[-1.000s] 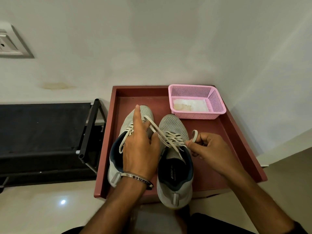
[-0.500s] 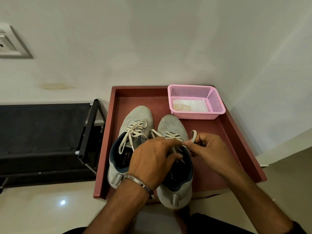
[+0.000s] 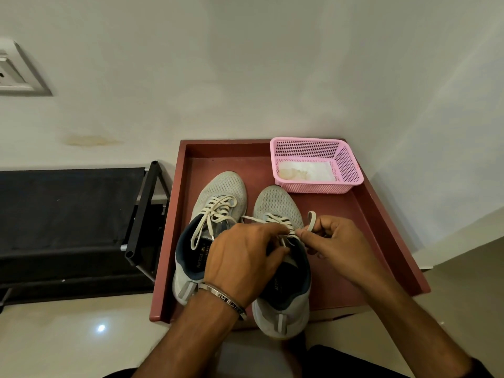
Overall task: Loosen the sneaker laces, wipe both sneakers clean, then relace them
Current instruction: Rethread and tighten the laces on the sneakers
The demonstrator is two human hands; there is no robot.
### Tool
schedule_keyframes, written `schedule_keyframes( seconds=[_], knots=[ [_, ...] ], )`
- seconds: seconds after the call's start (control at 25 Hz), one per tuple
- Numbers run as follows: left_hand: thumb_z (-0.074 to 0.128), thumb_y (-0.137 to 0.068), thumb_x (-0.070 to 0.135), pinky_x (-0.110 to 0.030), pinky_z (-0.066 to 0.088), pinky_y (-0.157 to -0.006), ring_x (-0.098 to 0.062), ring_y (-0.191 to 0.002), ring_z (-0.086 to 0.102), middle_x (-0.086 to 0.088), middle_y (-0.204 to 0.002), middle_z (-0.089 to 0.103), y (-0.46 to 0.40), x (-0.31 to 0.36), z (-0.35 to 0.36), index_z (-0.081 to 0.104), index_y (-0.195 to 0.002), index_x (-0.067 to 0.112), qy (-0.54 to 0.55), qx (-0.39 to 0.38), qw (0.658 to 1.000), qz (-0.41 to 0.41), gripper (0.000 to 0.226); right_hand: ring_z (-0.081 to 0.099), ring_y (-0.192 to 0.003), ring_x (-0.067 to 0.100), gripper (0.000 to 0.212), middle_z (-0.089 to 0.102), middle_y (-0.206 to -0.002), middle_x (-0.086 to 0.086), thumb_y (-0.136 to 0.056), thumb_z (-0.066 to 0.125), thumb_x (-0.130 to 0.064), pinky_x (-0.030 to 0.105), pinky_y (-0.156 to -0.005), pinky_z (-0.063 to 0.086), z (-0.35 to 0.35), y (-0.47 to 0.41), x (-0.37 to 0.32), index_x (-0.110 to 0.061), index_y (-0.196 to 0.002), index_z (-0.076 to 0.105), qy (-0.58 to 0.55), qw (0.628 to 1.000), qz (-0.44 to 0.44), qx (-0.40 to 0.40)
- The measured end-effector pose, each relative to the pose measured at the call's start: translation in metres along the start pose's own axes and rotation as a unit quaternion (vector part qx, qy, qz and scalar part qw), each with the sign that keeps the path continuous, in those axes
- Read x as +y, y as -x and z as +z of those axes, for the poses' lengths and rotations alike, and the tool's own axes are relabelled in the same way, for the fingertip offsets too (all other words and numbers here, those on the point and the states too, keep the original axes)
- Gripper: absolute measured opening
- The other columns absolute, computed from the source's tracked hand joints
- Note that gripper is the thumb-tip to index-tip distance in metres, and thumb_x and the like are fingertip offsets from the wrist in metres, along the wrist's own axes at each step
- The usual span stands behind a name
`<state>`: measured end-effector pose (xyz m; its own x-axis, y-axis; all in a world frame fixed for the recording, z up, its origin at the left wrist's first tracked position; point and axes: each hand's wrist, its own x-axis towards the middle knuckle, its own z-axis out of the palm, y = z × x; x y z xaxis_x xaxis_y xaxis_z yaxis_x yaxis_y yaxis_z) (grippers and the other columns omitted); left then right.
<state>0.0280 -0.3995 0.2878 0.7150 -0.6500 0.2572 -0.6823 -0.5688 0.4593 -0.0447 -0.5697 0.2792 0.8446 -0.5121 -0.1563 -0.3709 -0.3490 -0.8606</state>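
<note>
Here, head view: both grey sneakers sit side by side in the red tray [image 3: 387, 214], toes toward the far wall. My right hand [image 3: 338, 246] pinches a loop of the right sneaker's lace [image 3: 311, 221]. My left hand [image 3: 242, 257] curls over the right sneaker [image 3: 275, 205], fingertips at the crossings; what they pinch is hidden. Risk: a slack loop may collapse and the knot fail. The left sneaker [image 3: 226, 186] lies loosely laced.

Reddish-brown raised-edge tray [image 3: 387, 230] at centre frame, set on pale glossy floor [image 3: 68, 334]. Directly on tray: two grey sneakers side by side, left sneaker [image 3: 218, 197] beside right sneaker [image 3: 275, 203], toes toward top of frame; pink mesh basket [image 3: 346, 170] in upper right corner, touching back rim.
</note>
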Motion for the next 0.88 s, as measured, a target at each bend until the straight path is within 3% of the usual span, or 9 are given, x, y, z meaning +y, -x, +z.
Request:
schedule_keyframes(
  seconds=[0.16,0.32,0.4,0.48,0.52,0.64,0.68,0.76,0.88],
  knots=[
    [0.069,-0.082,0.044,-0.029,0.057,-0.064,-0.011,-0.086,0.070,0.012,-0.096,0.074,0.002,0.003,0.006,0.061,-0.118,0.041,-0.034,-0.018,0.999,0.038,0.037,0.065,-0.061,0.010,0.013,0.071,-0.068,0.006,-0.085,0.075,-0.021,0.017,-0.052,0.048,0.000,0.001,-0.002,-0.010,-0.079,0.072,-0.007,1.000,-0.003,-0.002],
    [0.065,-0.086,0.038,-0.028,0.054,-0.058,-0.006,-0.075,0.067,0.013,-0.083,0.073,0.001,-0.001,0.009,0.067,-0.099,0.036,-0.020,0.034,0.999,-0.013,0.014,0.065,-0.061,0.011,0.014,0.071,-0.069,0.006,-0.085,0.075,-0.022,0.019,-0.054,0.048,0.001,0.001,-0.002,-0.011,-0.078,0.072,0.001,1.000,0.003,-0.002],
    [0.065,-0.089,0.035,-0.025,0.057,-0.067,0.002,-0.080,0.067,0.019,-0.091,0.073,-0.002,0.003,0.007,0.063,-0.113,0.040,0.090,0.061,0.993,-0.053,0.024,0.065,-0.061,0.011,0.014,0.071,-0.068,0.006,-0.085,0.074,-0.022,0.018,-0.053,0.048,0.001,0.001,-0.001,-0.010,-0.078,0.072,-0.004,1.000,0.003,-0.004],
    [0.065,-0.092,0.027,-0.016,0.055,-0.074,0.010,-0.081,0.064,0.023,-0.100,0.069,-0.006,0.004,0.005,0.038,-0.141,0.035,0.255,0.083,0.955,-0.124,0.057,0.065,-0.061,0.010,0.014,0.071,-0.068,0.006,-0.085,0.075,-0.022,0.017,-0.052,0.047,0.000,0.001,-0.002,-0.010,-0.079,0.072,-0.008,1.000,0.003,-0.005],
    [0.065,-0.093,0.025,-0.018,0.055,-0.070,0.007,-0.075,0.064,0.019,-0.095,0.068,-0.006,0.004,0.004,0.032,-0.142,0.031,0.288,0.095,0.940,-0.155,0.059,0.065,-0.061,0.010,0.014,0.072,-0.068,0.005,-0.085,0.075,-0.022,0.017,-0.052,0.047,0.001,0.001,-0.002,-0.010,-0.079,0.073,-0.010,1.000,0.005,-0.004],
    [0.059,-0.094,0.044,-0.025,0.046,-0.053,-0.004,-0.060,0.057,0.010,-0.068,0.058,-0.002,0.003,0.003,0.053,-0.098,0.028,0.164,0.074,0.966,-0.185,0.017,0.067,-0.063,0.009,0.012,0.072,-0.069,0.003,-0.085,0.075,-0.024,0.016,-0.054,0.048,0.001,0.001,-0.002,-0.013,-0.080,0.073,-0.012,1.000,0.011,-0.004],
    [0.056,-0.093,0.051,-0.025,0.042,-0.052,-0.005,-0.061,0.055,0.010,-0.068,0.057,0.000,0.004,0.003,0.054,-0.087,0.028,0.098,0.047,0.977,-0.183,0.023,0.067,-0.063,0.009,0.011,0.073,-0.069,0.003,-0.085,0.075,-0.023,0.015,-0.054,0.048,0.001,0.001,-0.002,-0.014,-0.080,0.073,-0.014,1.000,0.012,-0.005],
    [0.051,-0.091,0.059,-0.026,0.037,-0.054,-0.009,-0.067,0.054,0.010,-0.075,0.057,0.005,0.007,0.004,0.051,-0.084,0.027,0.033,0.024,0.983,-0.178,0.033,0.067,-0.061,0.008,0.010,0.073,-0.069,0.002,-0.085,0.075,-0.022,0.013,-0.053,0.047,0.001,0.001,-0.002,-0.013,-0.080,0.073,-0.018,1.000,0.013,-0.002],
    [0.051,-0.092,0.057,-0.028,0.042,-0.061,-0.010,-0.077,0.057,0.011,-0.087,0.061,0.004,0.011,0.007,0.051,-0.097,0.026,0.043,0.015,0.982,-0.181,0.031,0.067,-0.060,0.008,0.010,0.073,-0.068,0.004,-0.084,0.075,-0.020,0.013,-0.052,0.046,0.001,0.001,-0.002,-0.011,-0.080,0.073,-0.028,1.000,0.010,0.002]
  ],
)
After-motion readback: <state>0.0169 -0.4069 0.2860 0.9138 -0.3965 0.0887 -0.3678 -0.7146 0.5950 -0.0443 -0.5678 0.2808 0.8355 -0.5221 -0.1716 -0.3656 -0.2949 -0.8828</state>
